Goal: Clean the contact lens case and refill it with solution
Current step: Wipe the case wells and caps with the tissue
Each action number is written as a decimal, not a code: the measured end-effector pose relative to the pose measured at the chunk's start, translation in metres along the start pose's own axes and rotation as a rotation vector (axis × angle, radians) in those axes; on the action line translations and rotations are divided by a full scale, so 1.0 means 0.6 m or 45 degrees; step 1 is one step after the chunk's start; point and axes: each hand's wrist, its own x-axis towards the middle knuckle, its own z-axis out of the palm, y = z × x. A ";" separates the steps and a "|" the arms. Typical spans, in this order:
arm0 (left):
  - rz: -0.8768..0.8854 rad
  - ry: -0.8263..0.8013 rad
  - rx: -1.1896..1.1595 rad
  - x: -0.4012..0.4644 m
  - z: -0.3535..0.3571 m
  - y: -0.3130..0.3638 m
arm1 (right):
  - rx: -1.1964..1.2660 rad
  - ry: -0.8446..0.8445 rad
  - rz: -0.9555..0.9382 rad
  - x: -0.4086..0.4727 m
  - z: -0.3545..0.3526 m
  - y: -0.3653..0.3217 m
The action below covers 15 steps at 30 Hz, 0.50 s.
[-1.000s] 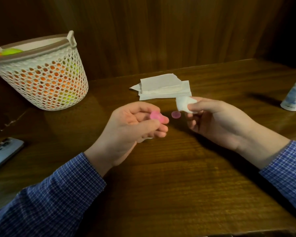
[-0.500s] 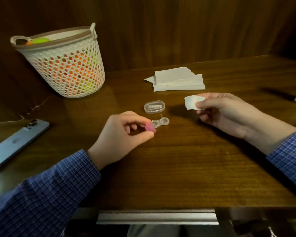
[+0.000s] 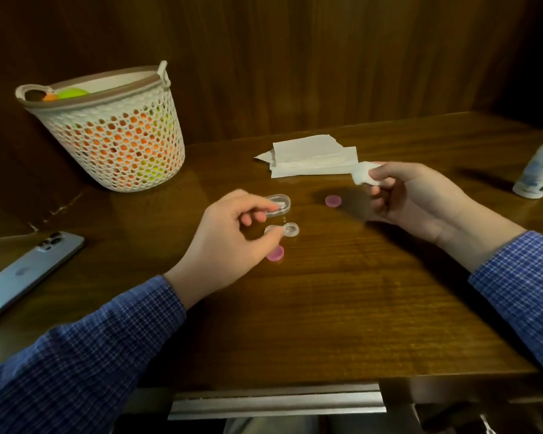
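Your left fingers [image 3: 271, 238] pinch the clear lens case [image 3: 283, 230] mid-table; your right fingers [image 3: 377, 174] pinch a tissue wad [image 3: 362, 177]. Pink caps [image 3: 276, 254] lie loose beside it, so a careless sweep could knock one toward the table's front edge.

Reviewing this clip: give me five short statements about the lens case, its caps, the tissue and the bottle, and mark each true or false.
1. Both pink caps are screwed onto the lens case. False: one pink cap lies by the left hand, the other pink cap lies apart on the table.
2. The right hand pinches a wad of tissue. True.
3. The left hand's fingers are at the lens case. True.
4. The solution bottle is being held. False: it stands alone at the right edge.
5. The basket lies tipped over. False: it stands upright.
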 end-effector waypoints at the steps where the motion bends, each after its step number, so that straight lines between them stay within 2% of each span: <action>1: -0.004 -0.020 0.001 0.021 0.004 0.008 | 0.024 0.039 -0.015 0.003 -0.003 -0.003; 6: -0.030 -0.227 0.209 0.141 0.077 0.041 | 0.074 0.100 -0.032 0.020 -0.015 -0.010; 11: -0.112 -0.472 0.407 0.193 0.131 0.036 | 0.051 0.118 -0.027 0.028 -0.021 -0.007; 15: -0.104 -0.467 0.395 0.199 0.144 0.030 | 0.004 0.115 -0.031 0.031 -0.018 -0.005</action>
